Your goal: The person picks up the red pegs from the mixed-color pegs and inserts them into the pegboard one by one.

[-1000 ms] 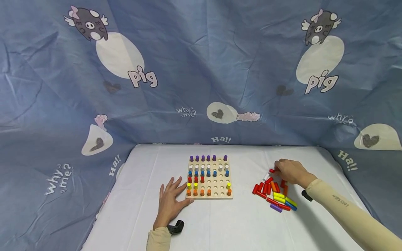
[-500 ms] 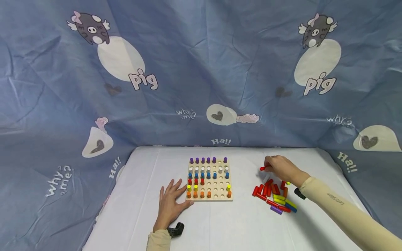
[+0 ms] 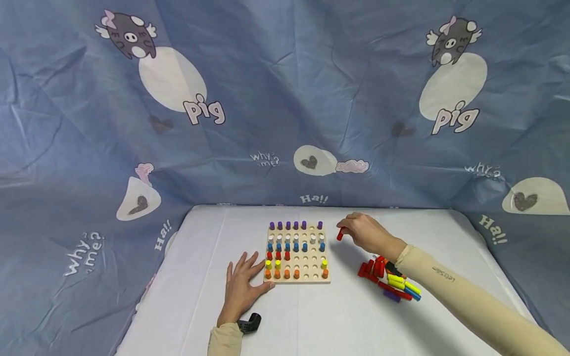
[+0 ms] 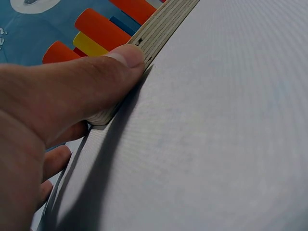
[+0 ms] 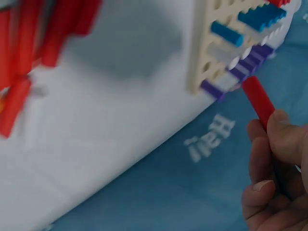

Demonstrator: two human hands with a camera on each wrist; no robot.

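My right hand (image 3: 370, 234) pinches a red peg (image 3: 340, 234) between thumb and fingers, above the table just right of the wooden pegboard (image 3: 296, 282). In the right wrist view the red peg (image 5: 259, 100) points out past the fingertips, apart from the board. My left hand (image 3: 242, 289) lies at the board's front left corner with spread, fairly straight fingers. Its thumb (image 4: 91, 82) presses the board's front edge. Rows of purple, white, blue, red, yellow and orange pegs stand in the board, with bare holes among them. The red row has three pegs at its left end.
To the right, a loose pile of pegs (image 3: 396, 284), mostly red with some yellow, blue and purple, lies on the white tabletop (image 3: 311, 321). My right forearm (image 3: 463, 289) partly covers it. A blue printed cloth (image 3: 249, 99) hangs behind and at the sides.
My right hand has lifted a red peg off the pile and carried it left toward the board, tipping it more upright. The left hand has stayed at the board's corner.
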